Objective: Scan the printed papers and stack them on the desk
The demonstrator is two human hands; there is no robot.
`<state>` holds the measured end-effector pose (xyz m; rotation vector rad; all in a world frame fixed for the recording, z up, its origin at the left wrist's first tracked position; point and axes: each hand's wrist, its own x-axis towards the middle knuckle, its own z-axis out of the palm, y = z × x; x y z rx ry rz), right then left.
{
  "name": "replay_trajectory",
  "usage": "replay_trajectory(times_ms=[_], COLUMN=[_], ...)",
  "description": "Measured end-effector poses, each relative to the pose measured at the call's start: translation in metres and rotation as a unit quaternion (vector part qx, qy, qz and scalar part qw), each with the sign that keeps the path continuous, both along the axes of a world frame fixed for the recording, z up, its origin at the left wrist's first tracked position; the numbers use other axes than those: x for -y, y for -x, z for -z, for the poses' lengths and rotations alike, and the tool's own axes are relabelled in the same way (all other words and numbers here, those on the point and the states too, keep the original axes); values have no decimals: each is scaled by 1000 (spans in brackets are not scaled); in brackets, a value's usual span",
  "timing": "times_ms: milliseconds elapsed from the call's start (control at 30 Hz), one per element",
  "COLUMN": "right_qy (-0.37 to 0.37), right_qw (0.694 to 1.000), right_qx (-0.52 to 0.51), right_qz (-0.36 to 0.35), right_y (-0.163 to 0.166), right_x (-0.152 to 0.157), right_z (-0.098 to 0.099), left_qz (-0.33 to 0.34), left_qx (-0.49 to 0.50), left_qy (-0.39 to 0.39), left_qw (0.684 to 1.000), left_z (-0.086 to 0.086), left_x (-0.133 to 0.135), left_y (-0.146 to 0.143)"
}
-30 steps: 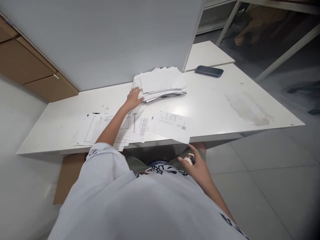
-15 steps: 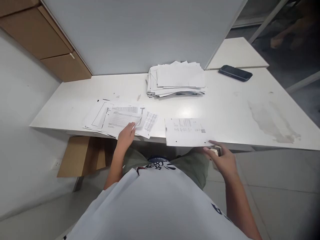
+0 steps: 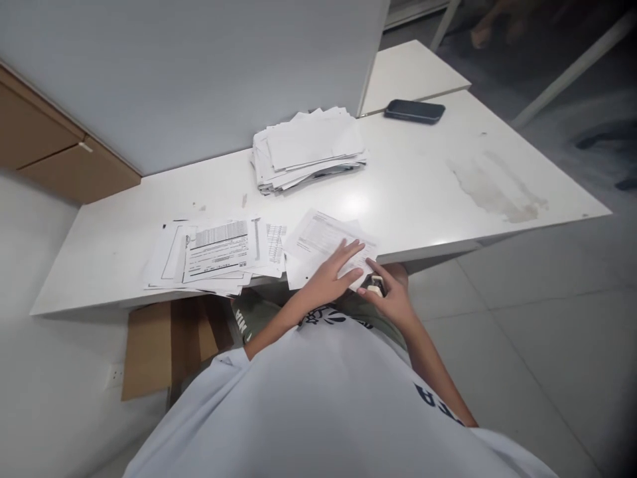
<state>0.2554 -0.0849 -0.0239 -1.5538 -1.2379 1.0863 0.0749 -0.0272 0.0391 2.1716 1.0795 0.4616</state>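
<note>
My left hand (image 3: 334, 272) lies over a printed sheet (image 3: 321, 236) at the desk's front edge, fingers spread and pressing on the paper. That sheet rests askew on another white sheet (image 3: 297, 269) with a dark dot near its lower edge. At the right corner of these papers, my right hand (image 3: 393, 299) has its thumb and fingers around a small cream-and-dark tool (image 3: 377, 285). The tool's exact kind is hard to make out. To the left, a loose spread of printed papers (image 3: 216, 252) sits at the desk edge.
A thick stack of papers (image 3: 313, 143) stands against the grey panel (image 3: 199, 73). A dark phone (image 3: 415, 111) lies at the back right of the white desk (image 3: 423, 179). Below the left side is an open cardboard box (image 3: 149, 352); brown cabinets (image 3: 70, 166) are at upper left.
My left hand has moved right with a printed sheet from the left spread, now laid over the white sheet by my right hand. The camera view has turned.
</note>
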Motion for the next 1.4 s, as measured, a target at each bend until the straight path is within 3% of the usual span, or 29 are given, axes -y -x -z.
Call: replay_trajectory(times_ms=[100,200,367,500,700,900,1133,1400], right_qy=[14,7,-26,-28,-21,-33,6,57], right_qw=[998,994,992,989,991,987,974,974], right_qx=[-58,-87,-79,-83,-84,-92,78,142], right_qz=[28,66,96,116,104,124,212,166], right_y=[1,2,2,-2,-5,6,20,28], right_x=[5,5,0,-1,2,12,20,24], right_z=[5,7,5,7,9,8,1,4], left_qz=[21,29,138,153,105,38,5,-141], left_qx=[-86,-176,-160,-137,-181,-190,-187,-207], left_qy=[-89,-137,-198,-206,-181,-154,-130,-157], left_qw=[992,974,957,957,961,969,974,955], left_z=[2,15,30,28,26,31,29,20], left_x=[-6,-15,-15,-16,-27,-21,-1,-1], left_y=[27,45,46,46,42,20,-12,-20])
